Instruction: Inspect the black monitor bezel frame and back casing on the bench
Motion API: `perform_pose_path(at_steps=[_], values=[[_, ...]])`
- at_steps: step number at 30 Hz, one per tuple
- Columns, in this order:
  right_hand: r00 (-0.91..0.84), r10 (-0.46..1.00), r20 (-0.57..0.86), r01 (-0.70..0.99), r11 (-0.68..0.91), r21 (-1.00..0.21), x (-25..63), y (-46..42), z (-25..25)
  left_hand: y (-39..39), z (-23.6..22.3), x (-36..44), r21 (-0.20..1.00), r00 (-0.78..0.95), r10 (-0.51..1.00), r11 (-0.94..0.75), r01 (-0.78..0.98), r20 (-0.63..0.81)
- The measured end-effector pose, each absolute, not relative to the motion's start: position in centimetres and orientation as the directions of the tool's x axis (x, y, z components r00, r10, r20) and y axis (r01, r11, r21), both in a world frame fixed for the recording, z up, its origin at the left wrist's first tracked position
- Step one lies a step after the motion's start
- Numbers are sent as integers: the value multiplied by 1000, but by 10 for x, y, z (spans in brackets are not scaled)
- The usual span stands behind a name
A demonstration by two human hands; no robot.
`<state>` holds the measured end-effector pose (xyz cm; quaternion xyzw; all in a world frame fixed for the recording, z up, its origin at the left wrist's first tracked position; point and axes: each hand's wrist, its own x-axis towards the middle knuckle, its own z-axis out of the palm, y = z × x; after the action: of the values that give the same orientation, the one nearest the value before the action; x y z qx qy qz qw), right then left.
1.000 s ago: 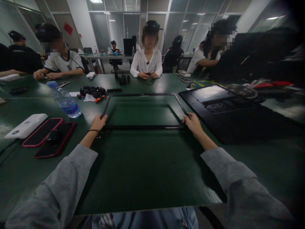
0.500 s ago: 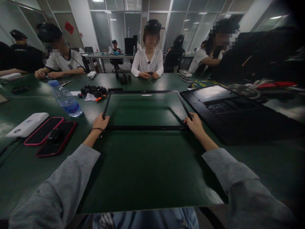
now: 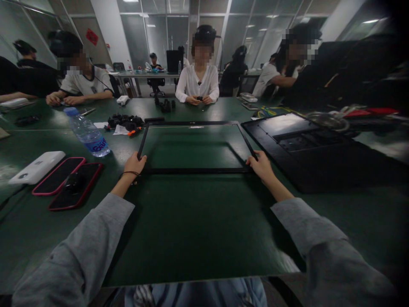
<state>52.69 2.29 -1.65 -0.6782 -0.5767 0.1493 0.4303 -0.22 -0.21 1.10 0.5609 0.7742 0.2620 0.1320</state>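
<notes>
A thin black rectangular frame, like a monitor bezel point(image 3: 198, 171), is held between my two hands above the green table point(image 3: 204, 230). Through its open middle the tabletop shows, along with the frame's shadow. My left hand point(image 3: 133, 164) is closed around its left side near the front corner. On the opposite side, my right hand point(image 3: 260, 164) grips the right edge, thumb and fingers wrapped round it. A small pale label sits on the far bar. Close to my right hand lies a large black panel point(image 3: 319, 157), which looks like a screen's back cover.
A water bottle point(image 3: 87, 133) stands left of the frame. Nearer lie a white power bank point(image 3: 38, 167) and two phones, one point(image 3: 59, 175) beside the other point(image 3: 87, 183). Black gear point(image 3: 126, 122) sits behind. A person point(image 3: 198, 83) sits opposite; others sit around.
</notes>
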Motion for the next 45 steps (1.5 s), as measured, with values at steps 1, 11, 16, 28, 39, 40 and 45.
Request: perform_pose_path(at_steps=[1,11,16,28,39,40,45], values=[[304,912,275,650,13,-760,527,23,-16,-2,11,-2,554,-338,937,236,798,89],[315,920,233,624,-16,-782,524,21,-11,-2,11,-2,555,-344,935,241,796,88],[317,920,230,629,-22,-777,523,21,-11,-3,13,-1,562,-344,935,242,791,82],[316,922,225,628,-26,-777,528,24,-15,-2,11,-1,564,-349,932,236,791,100],[324,922,213,636,-45,-771,528,25,-15,-3,14,0,544,-346,934,245,802,90],[324,922,211,636,-47,-770,528,24,-15,-3,14,0,541,-345,934,244,804,90],[320,923,213,626,-37,-779,527,23,-14,-3,13,-1,533,-342,935,244,810,92]])
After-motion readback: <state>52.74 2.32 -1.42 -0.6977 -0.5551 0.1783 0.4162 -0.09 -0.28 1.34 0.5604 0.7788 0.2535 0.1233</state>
